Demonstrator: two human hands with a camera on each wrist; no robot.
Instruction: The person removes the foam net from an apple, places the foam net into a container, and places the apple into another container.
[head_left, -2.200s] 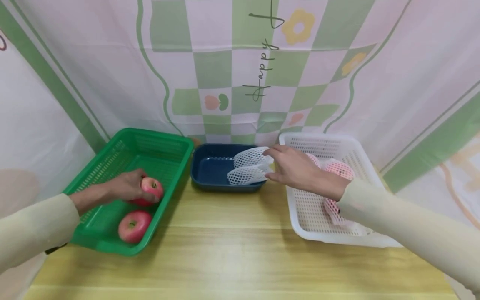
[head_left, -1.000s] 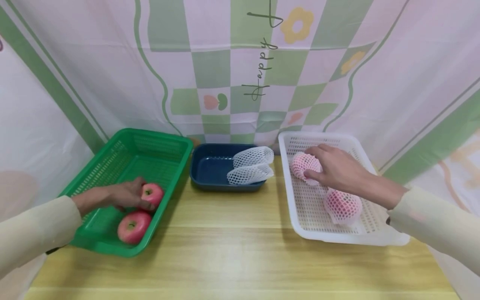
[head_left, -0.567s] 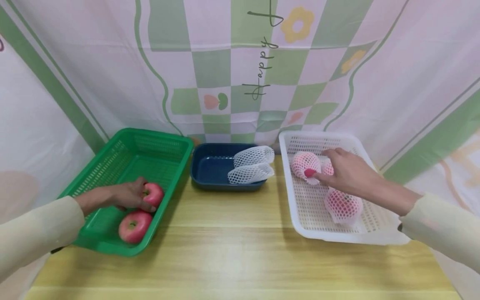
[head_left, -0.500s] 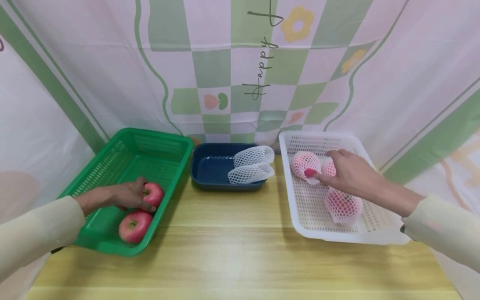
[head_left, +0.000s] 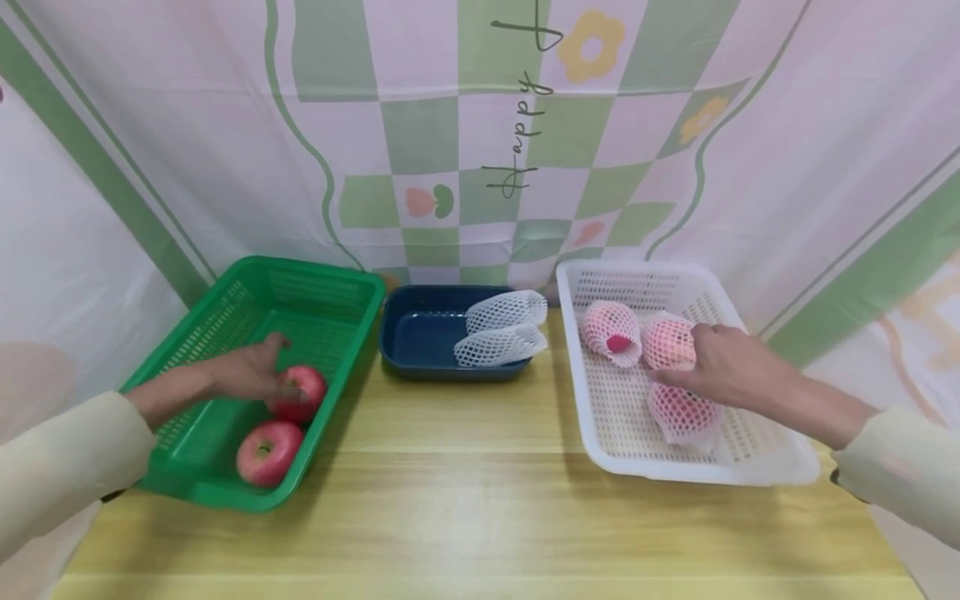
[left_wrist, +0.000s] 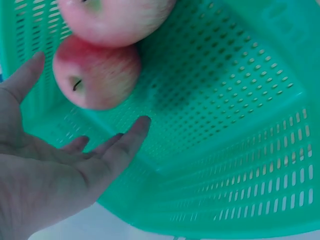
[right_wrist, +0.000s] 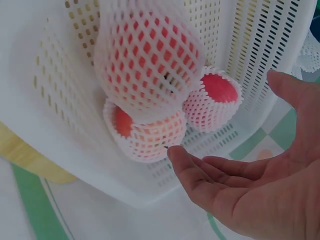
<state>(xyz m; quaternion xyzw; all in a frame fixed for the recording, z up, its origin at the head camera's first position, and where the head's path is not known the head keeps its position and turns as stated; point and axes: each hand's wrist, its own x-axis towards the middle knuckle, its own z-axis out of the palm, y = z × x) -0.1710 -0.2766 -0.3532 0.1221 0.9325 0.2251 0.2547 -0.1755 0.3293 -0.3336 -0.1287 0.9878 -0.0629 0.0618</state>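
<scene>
Two bare red apples lie at the right side of the green basket (head_left: 372,310): a farther apple (head_left: 309,385) and a nearer apple (head_left: 268,454). Beside the farther one is my left hand (head_left: 251,372), its thumb and fingers spread; a gap shows around that apple (left_wrist: 97,75) in the left wrist view. The white basket (head_left: 581,408) holds three apples in foam nets: left (head_left: 609,329), middle (head_left: 667,342) and front (head_left: 682,414). Over the basket's right part hovers my right hand (head_left: 738,367), fingers extended, close to the middle netted apple, holding nothing.
Between the baskets stands a dark blue tray (head_left: 420,337). Two white foam nets, a back net (head_left: 506,312) and a front net (head_left: 500,346), lie across its right end. A patterned curtain (head_left: 495,125) hangs behind the wooden table (head_left: 465,517).
My right hand has moved from the foam nets in the blue tray to the white basket, then rightward off the netted apples. My left hand has loosened from the farther apple.
</scene>
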